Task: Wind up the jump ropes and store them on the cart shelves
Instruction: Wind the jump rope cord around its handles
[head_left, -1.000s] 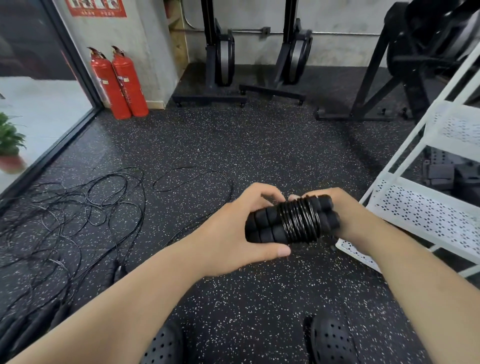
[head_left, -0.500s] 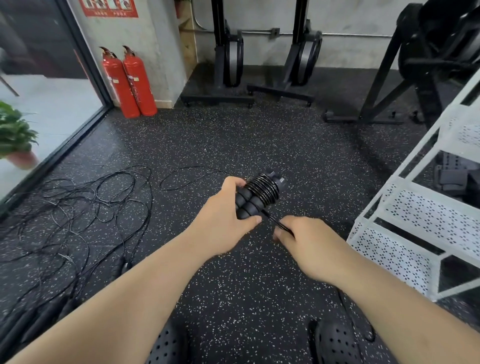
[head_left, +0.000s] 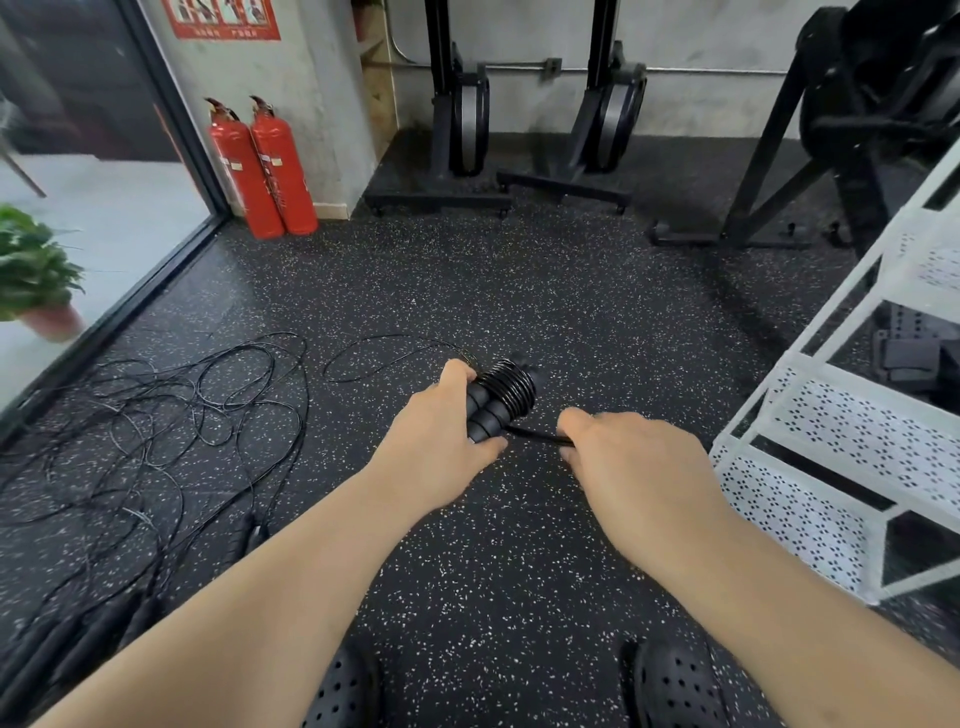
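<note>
Left hand (head_left: 441, 441) is clamped round the near end of the paired handles (head_left: 480, 415) of one jump rope. Cord coils (head_left: 511, 389) are wound round the far part of the handles. The bundle's long axis is noted as running from near-left to far-right, away from the body. A short free tail (head_left: 537, 435) leaves the bundle's near side and runs rightward into the right hand (head_left: 628, 457), which is closed on it in a pinch, near the left hand. The bundle is held at centre scene. The white cart (head_left: 852, 431) stands to the right, nearer the right hand.

Judged: the tail is to be secured before shelving.

Not resolved:
- right fingertips, hidden beneath the hand
- the tail's end
- the bundle's far tip, blurred
- the upper cart shelves, cut off

Loose ropes (head_left: 171, 415) lie on the floor at left.
</note>
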